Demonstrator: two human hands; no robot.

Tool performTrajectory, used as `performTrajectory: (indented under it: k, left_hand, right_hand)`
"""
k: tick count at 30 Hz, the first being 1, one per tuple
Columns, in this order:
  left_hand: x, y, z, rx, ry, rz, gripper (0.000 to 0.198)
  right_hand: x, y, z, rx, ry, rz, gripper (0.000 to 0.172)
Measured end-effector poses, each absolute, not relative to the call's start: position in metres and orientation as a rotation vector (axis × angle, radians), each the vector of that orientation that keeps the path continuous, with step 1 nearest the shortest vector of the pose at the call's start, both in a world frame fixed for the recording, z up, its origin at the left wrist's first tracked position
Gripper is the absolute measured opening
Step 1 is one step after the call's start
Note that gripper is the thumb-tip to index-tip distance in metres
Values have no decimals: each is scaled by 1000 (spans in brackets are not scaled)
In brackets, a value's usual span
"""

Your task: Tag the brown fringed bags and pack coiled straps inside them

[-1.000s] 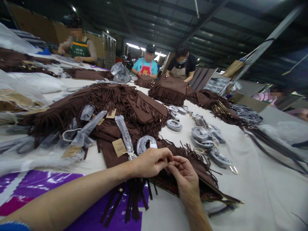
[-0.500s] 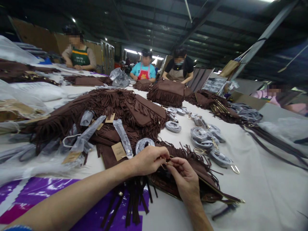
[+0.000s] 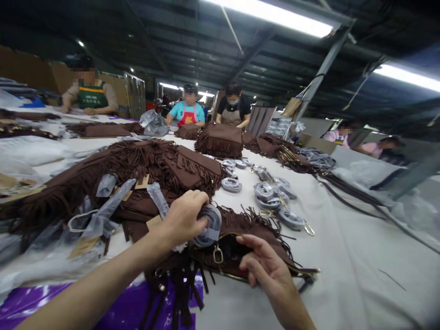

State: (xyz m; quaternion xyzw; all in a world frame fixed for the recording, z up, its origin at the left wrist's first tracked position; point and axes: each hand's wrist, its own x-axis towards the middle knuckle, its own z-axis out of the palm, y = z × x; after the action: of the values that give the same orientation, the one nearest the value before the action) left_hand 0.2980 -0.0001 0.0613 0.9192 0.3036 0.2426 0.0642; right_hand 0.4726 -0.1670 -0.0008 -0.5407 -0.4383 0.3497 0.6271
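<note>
My left hand (image 3: pixel 184 216) is closed round a coiled strap wrapped in grey plastic (image 3: pixel 209 224), held just above a brown fringed suede bag (image 3: pixel 254 233) that lies on the white table. My right hand (image 3: pixel 266 266) grips the near edge of that bag, thumb inside its dark opening. A gold metal ring (image 3: pixel 217 254) hangs at the bag's rim between my hands. Dark fringe strands (image 3: pixel 178 293) trail from the bag toward me.
A heap of brown fringed bags with paper tags (image 3: pixel 137 169) fills the left. Several wrapped strap coils (image 3: pixel 271 192) lie on the white table cover (image 3: pixel 343 256) to the right. Purple plastic (image 3: pixel 113 311) lies near me. Several people work at the far end.
Both hands were pinching at the gold ring on the bag. Now my left hand has picked up a wrapped strap coil and my right hand has dropped to the bag's opening.
</note>
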Motion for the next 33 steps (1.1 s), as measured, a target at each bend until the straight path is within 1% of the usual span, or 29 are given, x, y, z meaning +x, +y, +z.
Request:
performTrajectory:
  k: [2, 3, 4, 6, 7, 8, 10, 11, 12, 13, 15, 16, 18, 20, 23, 27, 30, 33]
  left_hand:
    - [300, -31, 77, 2896, 708, 751, 12]
    - [301, -45, 82, 2948, 573, 708, 9]
    - [301, -57, 86, 2981, 419, 653, 7]
    - [301, -70, 90, 2946, 127, 557, 12]
    - [300, -70, 89, 2878, 42, 531, 18]
    - [299, -67, 87, 2798, 17, 521, 27]
    - [297, -54, 78, 2693, 111, 492, 46]
    - [296, -47, 70, 2699, 210, 464, 52]
    - [296, -40, 60, 2740, 324, 420, 52]
    - [296, -35, 50, 2798, 442, 359, 46]
    - [299, -30, 30, 2892, 607, 211, 24]
    - [301, -31, 22, 2917, 645, 163, 17]
    - [305, -34, 15, 2942, 660, 154, 18]
    - [305, -38, 17, 2962, 654, 231, 17]
    - [299, -40, 27, 3002, 598, 301, 12]
    - [290, -36, 29, 3066, 567, 294, 12]
    - [287, -32, 15, 3144, 488, 330, 15]
    - [284, -31, -2, 3196, 255, 336, 16]
  right_hand:
    - [457, -173, 2, -1197, -1058, 770, 66]
    - [449, -176, 2, -1200, -1100, 732, 72]
    - [442, -178, 2, -1212, -1140, 674, 68]
    - [432, -181, -3, -1253, -1133, 565, 40]
    - [430, -183, -7, -1267, -1078, 570, 28]
    - [429, -185, -12, -1270, -989, 623, 25]
    - [430, -191, -20, -1231, -731, 792, 37]
    - [430, -194, -24, -1188, -597, 865, 43]
    - [430, -198, -28, -1139, -477, 926, 46]
    - [430, -201, -34, -1093, -369, 983, 48]
    - [429, -208, -47, -1025, -204, 1117, 47]
    - [429, -211, -55, -1000, -147, 1188, 47]
    - [430, -216, -69, -964, -83, 1294, 44]
    - [435, -217, -76, -945, -94, 1334, 42]
    - [449, -209, -63, -928, -168, 1297, 41]
    - [465, -177, -29, -855, -280, 995, 29]
    - [468, -159, -23, -955, -351, 784, 32]
    - [470, -170, -28, -1094, -443, 775, 33]
